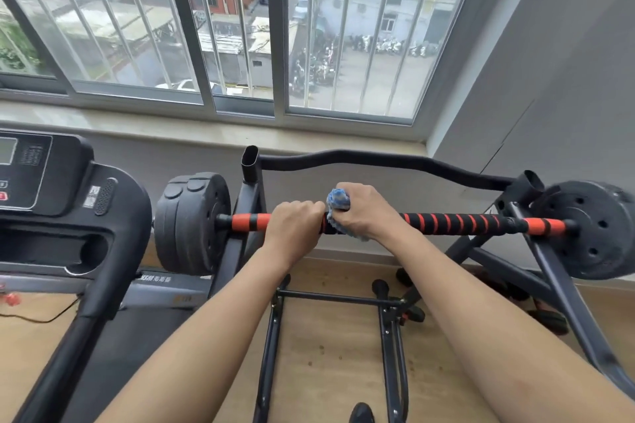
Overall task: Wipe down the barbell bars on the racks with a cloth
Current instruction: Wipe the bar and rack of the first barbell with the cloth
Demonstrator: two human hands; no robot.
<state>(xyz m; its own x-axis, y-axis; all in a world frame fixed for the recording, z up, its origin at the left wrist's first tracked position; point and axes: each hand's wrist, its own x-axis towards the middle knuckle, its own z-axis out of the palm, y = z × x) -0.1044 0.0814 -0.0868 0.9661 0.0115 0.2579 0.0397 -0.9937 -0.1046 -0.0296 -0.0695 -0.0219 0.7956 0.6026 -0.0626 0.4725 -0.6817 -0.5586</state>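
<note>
Both hands are curling over the top of the barbell bar (457,224), side by side near its middle. The left hand (295,223) is gripping the bar directly, fingers wrapped over it. The right hand (364,213), just beside it, is clutching a blue cloth (338,199) bunched around the bar, with cloth poking out above the thumb and below the palm. Beneath the forearms, the black lower frame of the rack (271,330) is standing on a wooden floor (326,350). The bar, wrapped in black and orange, is lying level across the rack's uprights, carrying black weight plates (190,223) at each end. A treadmill (68,189) is sitting just left of the left plates. Behind the bar a curved black tube (378,157) is spanning the rack, and beyond it a barred window (240,27) is showing a street.
</note>
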